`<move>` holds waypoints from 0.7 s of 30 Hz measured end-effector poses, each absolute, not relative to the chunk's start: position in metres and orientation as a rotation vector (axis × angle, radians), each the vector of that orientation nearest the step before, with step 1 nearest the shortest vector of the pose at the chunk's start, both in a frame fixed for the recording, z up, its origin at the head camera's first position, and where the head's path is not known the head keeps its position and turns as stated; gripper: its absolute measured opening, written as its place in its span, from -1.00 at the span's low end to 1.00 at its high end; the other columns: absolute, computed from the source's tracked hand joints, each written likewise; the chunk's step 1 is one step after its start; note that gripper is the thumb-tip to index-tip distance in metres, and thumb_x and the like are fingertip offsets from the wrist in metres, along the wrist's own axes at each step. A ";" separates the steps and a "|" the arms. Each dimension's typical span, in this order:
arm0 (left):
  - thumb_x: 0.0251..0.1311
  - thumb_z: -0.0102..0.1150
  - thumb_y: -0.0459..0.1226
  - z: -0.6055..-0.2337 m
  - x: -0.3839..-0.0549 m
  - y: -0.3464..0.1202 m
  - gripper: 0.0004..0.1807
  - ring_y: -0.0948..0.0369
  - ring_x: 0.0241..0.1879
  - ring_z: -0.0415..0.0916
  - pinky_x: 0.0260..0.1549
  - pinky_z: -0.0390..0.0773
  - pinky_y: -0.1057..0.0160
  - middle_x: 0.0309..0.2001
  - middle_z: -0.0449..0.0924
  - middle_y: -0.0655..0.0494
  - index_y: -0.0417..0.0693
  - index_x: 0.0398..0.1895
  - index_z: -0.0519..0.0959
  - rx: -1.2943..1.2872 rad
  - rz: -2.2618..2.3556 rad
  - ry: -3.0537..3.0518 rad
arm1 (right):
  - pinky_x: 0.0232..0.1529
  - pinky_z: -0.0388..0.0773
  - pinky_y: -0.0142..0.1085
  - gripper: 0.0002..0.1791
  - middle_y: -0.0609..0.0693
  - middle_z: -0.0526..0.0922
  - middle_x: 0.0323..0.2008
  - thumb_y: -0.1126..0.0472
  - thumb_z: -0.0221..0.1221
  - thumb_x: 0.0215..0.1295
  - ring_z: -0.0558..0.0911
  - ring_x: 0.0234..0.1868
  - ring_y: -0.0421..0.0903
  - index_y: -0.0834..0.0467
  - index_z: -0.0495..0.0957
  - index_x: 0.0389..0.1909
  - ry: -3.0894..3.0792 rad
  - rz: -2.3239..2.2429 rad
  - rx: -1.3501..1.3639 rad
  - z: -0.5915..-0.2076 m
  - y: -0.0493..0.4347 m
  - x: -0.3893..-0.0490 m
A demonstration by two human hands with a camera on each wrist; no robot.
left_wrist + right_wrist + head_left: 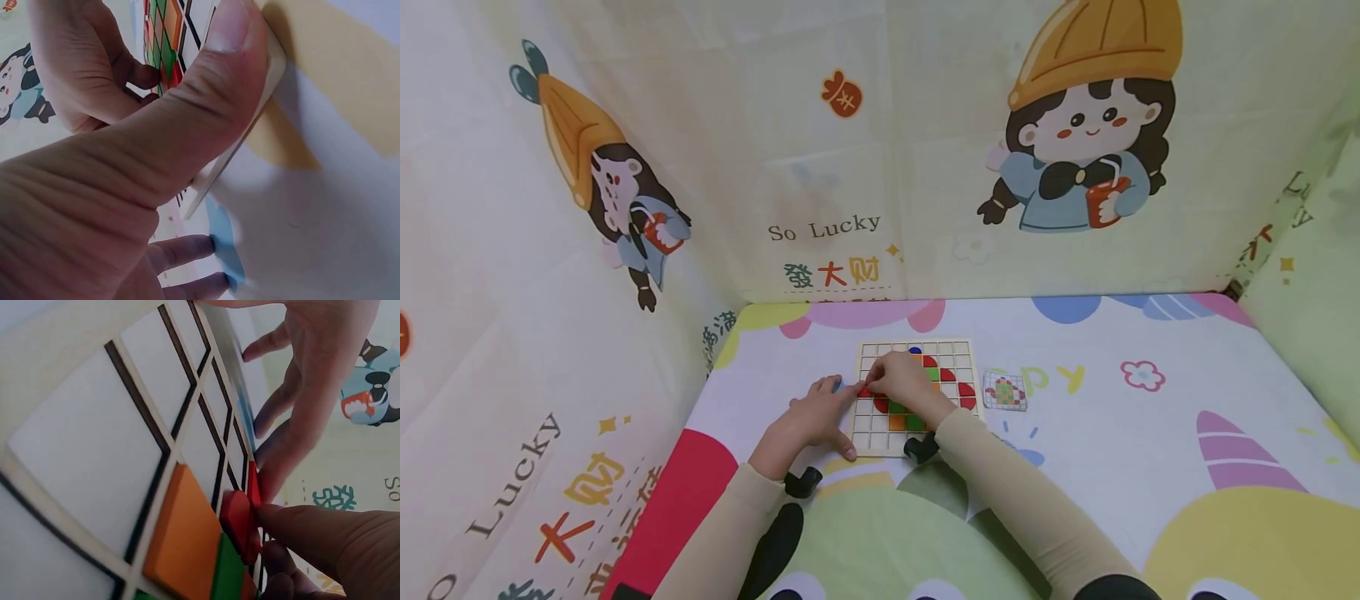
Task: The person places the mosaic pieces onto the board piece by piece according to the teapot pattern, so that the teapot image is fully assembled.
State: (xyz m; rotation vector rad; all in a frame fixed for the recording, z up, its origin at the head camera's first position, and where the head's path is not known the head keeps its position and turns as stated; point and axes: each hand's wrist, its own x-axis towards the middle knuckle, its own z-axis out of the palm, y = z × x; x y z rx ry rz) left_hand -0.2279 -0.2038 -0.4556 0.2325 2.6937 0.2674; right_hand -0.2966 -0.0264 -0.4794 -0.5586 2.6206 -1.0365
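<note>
A wooden grid board (871,442) lies in front of me, partly filled with red, green and orange flat pieces and one blue piece (915,351). My right hand (908,385) reaches across it, thumb and fingertips pinching at a red piece (252,478) by the left edge. Another red piece (236,515) and an orange square (181,540) sit in cells close by. My left hand (816,417) is spread along the board's left side. Its thumb (228,69) rests on the near left corner, and its index fingertip meets the right hand's fingertips.
A small picture card (1004,392) with a coloured grid pattern lies just right of the board. The tabletop carries a printed cloth (1090,433). Patterned curtains (925,167) rise behind the table and on both sides.
</note>
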 end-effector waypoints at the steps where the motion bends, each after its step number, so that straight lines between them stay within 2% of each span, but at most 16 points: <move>1: -0.30 0.72 0.12 -0.456 -0.228 -0.204 0.32 -0.20 0.58 -0.02 0.21 0.22 -0.62 0.61 0.04 -0.20 0.26 0.64 0.18 0.232 0.271 2.692 | -0.21 0.59 -0.32 -0.94 -0.12 0.75 -0.31 0.15 0.37 0.35 0.57 -0.31 -0.14 0.03 0.79 -0.27 2.619 -1.030 -0.572 -0.479 -0.025 -0.297; 7: -0.30 0.70 0.13 -0.458 -0.227 -0.207 0.31 -0.19 0.59 -0.02 0.23 0.20 -0.63 0.62 0.02 -0.19 0.33 0.63 0.17 0.224 0.270 2.694 | -0.07 0.63 -0.25 -0.89 -0.08 0.75 -0.27 0.25 0.29 0.41 0.57 -0.25 -0.12 0.07 0.79 -0.21 2.648 -1.011 -0.596 -0.480 -0.018 -0.300; 11: -0.31 0.70 0.14 -0.460 -0.227 -0.210 0.32 -0.19 0.58 -0.01 0.23 0.19 -0.63 0.62 0.03 -0.18 0.33 0.64 0.16 0.217 0.276 2.697 | -0.02 0.64 -0.22 -0.90 -0.07 0.74 -0.25 0.23 0.30 0.41 0.59 -0.23 -0.11 0.05 0.77 -0.15 2.621 -0.953 -0.651 -0.479 -0.015 -0.297; 16: -0.32 0.71 0.13 -0.461 -0.227 -0.211 0.32 -0.18 0.58 -0.01 0.22 0.18 -0.65 0.61 0.04 -0.17 0.33 0.63 0.17 0.207 0.305 2.701 | 0.04 0.65 -0.24 -0.79 -0.05 0.75 -0.17 0.19 0.33 0.40 0.62 -0.17 -0.11 0.06 0.73 0.01 2.606 -0.800 -0.849 -0.475 -0.014 -0.292; 21: -0.27 0.69 0.11 -0.463 -0.227 -0.210 0.25 -0.18 0.58 0.00 0.21 0.14 -0.67 0.61 0.04 -0.16 0.39 0.61 0.21 0.215 0.320 2.701 | 0.06 0.66 -0.23 -0.77 -0.03 0.75 -0.15 0.19 0.32 0.41 0.60 -0.16 -0.09 0.11 0.75 0.03 2.628 -0.789 -0.827 -0.472 -0.013 -0.288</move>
